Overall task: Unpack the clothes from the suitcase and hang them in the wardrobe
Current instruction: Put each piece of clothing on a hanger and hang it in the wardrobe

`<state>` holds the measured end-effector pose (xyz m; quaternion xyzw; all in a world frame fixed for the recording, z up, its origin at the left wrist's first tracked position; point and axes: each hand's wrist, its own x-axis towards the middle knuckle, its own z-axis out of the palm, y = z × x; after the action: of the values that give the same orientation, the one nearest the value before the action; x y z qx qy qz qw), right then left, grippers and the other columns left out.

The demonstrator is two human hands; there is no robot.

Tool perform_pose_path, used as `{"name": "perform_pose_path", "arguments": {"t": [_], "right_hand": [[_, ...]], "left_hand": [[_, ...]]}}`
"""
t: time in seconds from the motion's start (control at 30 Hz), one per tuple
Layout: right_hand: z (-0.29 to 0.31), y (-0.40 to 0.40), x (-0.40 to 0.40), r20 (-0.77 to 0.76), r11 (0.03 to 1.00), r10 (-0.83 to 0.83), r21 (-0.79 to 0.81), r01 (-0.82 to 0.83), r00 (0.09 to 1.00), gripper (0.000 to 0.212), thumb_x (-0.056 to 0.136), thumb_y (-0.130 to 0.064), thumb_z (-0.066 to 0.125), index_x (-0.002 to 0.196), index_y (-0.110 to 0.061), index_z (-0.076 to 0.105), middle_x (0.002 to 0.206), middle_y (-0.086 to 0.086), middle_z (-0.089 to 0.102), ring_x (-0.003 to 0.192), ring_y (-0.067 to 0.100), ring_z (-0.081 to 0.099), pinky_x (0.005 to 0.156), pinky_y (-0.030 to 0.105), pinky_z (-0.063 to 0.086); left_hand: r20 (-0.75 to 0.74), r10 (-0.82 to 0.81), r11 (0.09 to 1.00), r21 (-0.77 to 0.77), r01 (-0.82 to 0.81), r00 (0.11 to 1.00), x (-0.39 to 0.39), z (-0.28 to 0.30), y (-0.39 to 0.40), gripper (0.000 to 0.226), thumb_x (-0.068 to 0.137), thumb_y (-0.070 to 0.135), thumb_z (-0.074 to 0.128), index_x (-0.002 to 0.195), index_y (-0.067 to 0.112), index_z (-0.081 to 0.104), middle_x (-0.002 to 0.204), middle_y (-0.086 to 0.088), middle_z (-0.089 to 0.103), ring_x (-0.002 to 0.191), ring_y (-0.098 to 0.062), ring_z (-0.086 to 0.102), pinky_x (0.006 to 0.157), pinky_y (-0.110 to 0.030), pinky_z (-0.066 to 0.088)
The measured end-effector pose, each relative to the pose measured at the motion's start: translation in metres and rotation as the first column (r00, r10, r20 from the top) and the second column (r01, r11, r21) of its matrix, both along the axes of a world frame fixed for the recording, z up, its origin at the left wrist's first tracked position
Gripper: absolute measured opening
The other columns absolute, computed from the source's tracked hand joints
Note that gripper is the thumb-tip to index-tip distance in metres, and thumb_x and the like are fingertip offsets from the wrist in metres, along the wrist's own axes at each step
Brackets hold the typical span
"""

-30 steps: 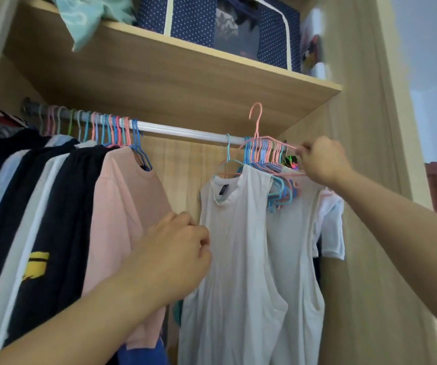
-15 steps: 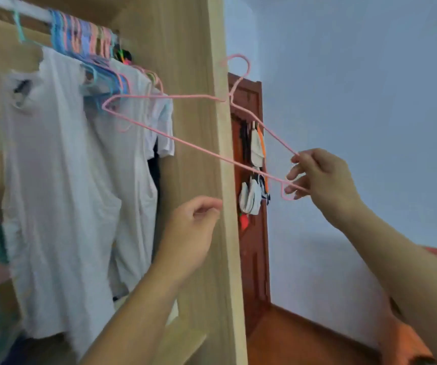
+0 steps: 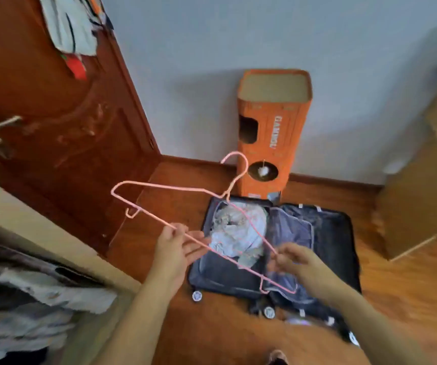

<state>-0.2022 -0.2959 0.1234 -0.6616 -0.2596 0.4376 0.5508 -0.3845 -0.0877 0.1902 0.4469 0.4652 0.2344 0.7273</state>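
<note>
A thin pink hanger [image 3: 159,186] hangs in the air in front of me, hook pointing away. My right hand [image 3: 291,259] pinches its right arm near the end. My left hand [image 3: 177,246] touches its lower bar from below, fingers loosely curled around it. Below the hanger a dark suitcase [image 3: 330,246] lies open on the wooden floor. Crumpled pale clothes [image 3: 234,230] fill its left half; the right half is covered by a zipped divider. The wardrobe's edge [image 3: 40,233] runs along the lower left, with hanging garments [image 3: 27,306] inside.
An orange cardboard box [image 3: 275,133] stands against the wall behind the suitcase. A red-brown door [image 3: 54,114] with items hanging on it is at the left. A light wooden cabinet [image 3: 422,193] stands at the right. Bare wooden floor lies around the suitcase.
My view has swung from the wardrobe rail down to the floor and suitcase. The pink hanger came off the rail in my right hand, and my left hand has now joined on its lower bar.
</note>
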Motion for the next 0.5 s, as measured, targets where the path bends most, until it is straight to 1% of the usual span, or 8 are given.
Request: {"name": "perform_pose_path", "arguments": {"t": [0.07,0.13,0.17,0.2,0.27,0.33,0.4,0.5], "right_hand": [[-0.028,-0.030,0.017,-0.129,0.992,0.037,-0.117,-0.053,0.991,0.021,0.091,-0.012,0.070,0.112,-0.014,0.067,0.092,0.013,0.071,0.083,0.020,0.066,0.080,0.029,0.052],[-0.045,-0.040,0.032,-0.223,0.976,0.014,-0.209,-0.062,0.975,0.040,0.084,-0.044,0.076,0.119,-0.025,0.066,0.098,0.012,0.071,0.082,0.021,0.065,0.079,0.036,0.050],[-0.051,-0.040,0.040,-0.229,0.968,-0.040,-0.248,-0.019,0.973,0.045,0.083,-0.053,0.073,0.114,-0.021,0.067,0.093,0.010,0.070,0.076,0.021,0.062,0.075,0.040,0.048],[-0.056,-0.040,0.049,-0.227,0.958,-0.119,-0.283,0.051,0.967,0.046,0.089,-0.055,0.065,0.109,-0.014,0.067,0.086,0.009,0.067,0.071,0.021,0.057,0.071,0.041,0.044],[-0.070,-0.039,0.065,-0.251,0.927,-0.295,-0.310,0.212,0.922,0.040,0.103,-0.044,0.048,0.106,-0.008,0.066,0.075,0.008,0.058,0.064,0.020,0.047,0.062,0.036,0.037],[-0.087,-0.042,0.075,-0.299,0.889,-0.406,-0.350,0.296,0.864,0.036,0.106,-0.035,0.044,0.106,-0.007,0.067,0.068,0.007,0.049,0.056,0.015,0.040,0.058,0.031,0.032],[-0.108,-0.043,0.085,-0.278,0.844,-0.458,-0.434,0.315,0.844,0.034,0.105,-0.028,0.049,0.099,-0.001,0.069,0.064,0.005,0.048,0.050,0.011,0.039,0.058,0.028,0.034],[-0.150,-0.046,0.107,-0.186,0.738,-0.597,-0.508,0.444,0.780,0.026,0.101,-0.017,0.055,0.089,-0.002,0.073,0.070,0.008,0.063,0.055,0.012,0.049,0.062,0.027,0.044]], "left_hand": [[-0.102,-0.112,0.990,-0.098,0.102,0.988,0.024,-0.040,-0.033,0.014,0.111,0.019,0.037,0.102,0.011,0.044,0.085,-0.017,0.064,0.082,-0.038,0.075,0.080,-0.048,0.060],[-0.173,-0.256,0.956,-0.189,0.223,0.951,0.045,-0.072,-0.067,0.013,0.110,0.018,0.039,0.102,0.010,0.045,0.079,-0.014,0.064,0.081,-0.039,0.074,0.069,-0.042,0.062],[-0.194,-0.320,0.934,-0.231,0.274,0.928,0.055,-0.086,-0.082,0.012,0.110,0.017,0.039,0.102,0.009,0.045,0.075,-0.013,0.065,0.080,-0.038,0.074,0.065,-0.039,0.061],[-0.204,-0.360,0.914,-0.271,0.301,0.910,0.066,-0.097,-0.094,0.012,0.109,0.016,0.040,0.103,0.009,0.046,0.073,-0.012,0.067,0.079,-0.038,0.075,0.063,-0.038,0.060],[-0.213,-0.405,0.881,-0.352,0.317,0.889,0.085,-0.118,-0.107,0.012,0.109,0.016,0.041,0.104,0.007,0.047,0.074,-0.012,0.070,0.080,-0.037,0.075,0.062,-0.037,0.060],[-0.251,-0.493,0.833,-0.410,0.370,0.833,0.105,-0.140,-0.103,0.013,0.109,0.017,0.043,0.104,0.007,0.050,0.078,-0.013,0.073,0.077,-0.033,0.075,0.061,-0.036,0.059],[-0.341,-0.646,0.753,-0.435,0.494,0.683,0.123,-0.172,-0.086,0.016,0.107,0.020,0.048,0.107,0.006,0.055,0.079,-0.009,0.074,0.068,-0.025,0.073,0.061,-0.031,0.055],[-0.493,-0.776,0.610,-0.427,0.667,0.394,0.144,-0.239,-0.053,0.020,0.102,0.027,0.052,0.103,0.011,0.063,0.081,-0.002,0.073,0.065,-0.014,0.067,0.059,-0.024,0.049]]}}
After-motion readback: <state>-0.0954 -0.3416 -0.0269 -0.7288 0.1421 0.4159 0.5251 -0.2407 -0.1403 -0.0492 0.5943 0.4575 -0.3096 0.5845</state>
